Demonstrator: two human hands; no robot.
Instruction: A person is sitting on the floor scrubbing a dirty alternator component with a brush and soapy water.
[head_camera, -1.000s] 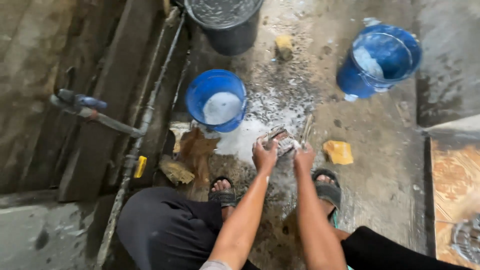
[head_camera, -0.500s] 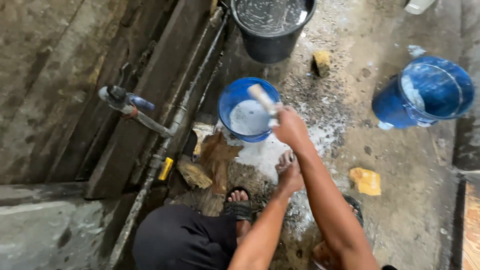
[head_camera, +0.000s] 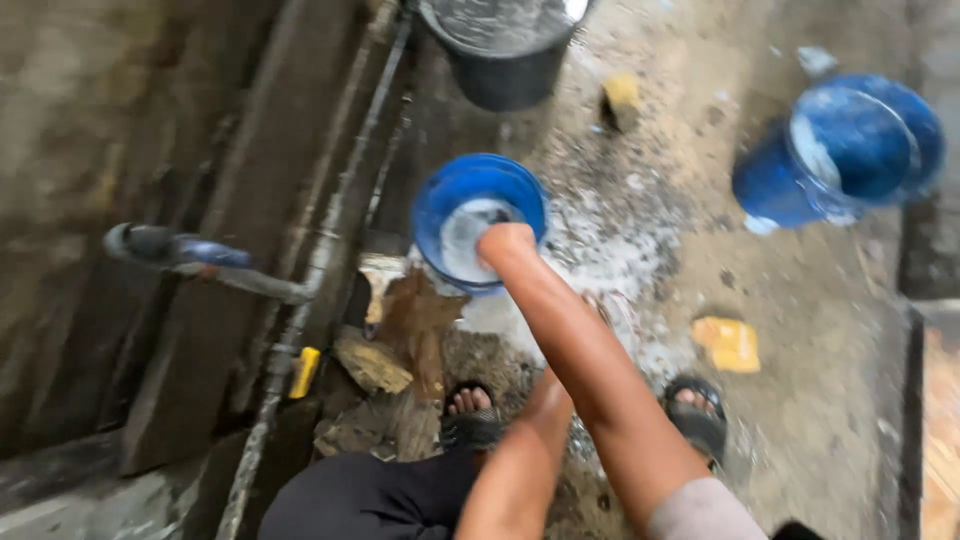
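The right hand has now dipped into the small blue bucket.

Glossy blue plastic bowl, rough wet concrete floor, dull metal tap.

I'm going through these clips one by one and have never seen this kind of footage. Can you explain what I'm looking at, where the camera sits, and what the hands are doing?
There is no machine here: a person wears one camera on the head, looking down at their own arms and sandalled feet on a wet concrete floor. The right hand reaches into a small blue bucket; blur hides whether its fingers hold anything. The left hand is low near the feet, mostly hidden behind the right arm. Around them stand a black bucket, a second blue bucket, two yellow sponges, and a tap on a pipe at the left.
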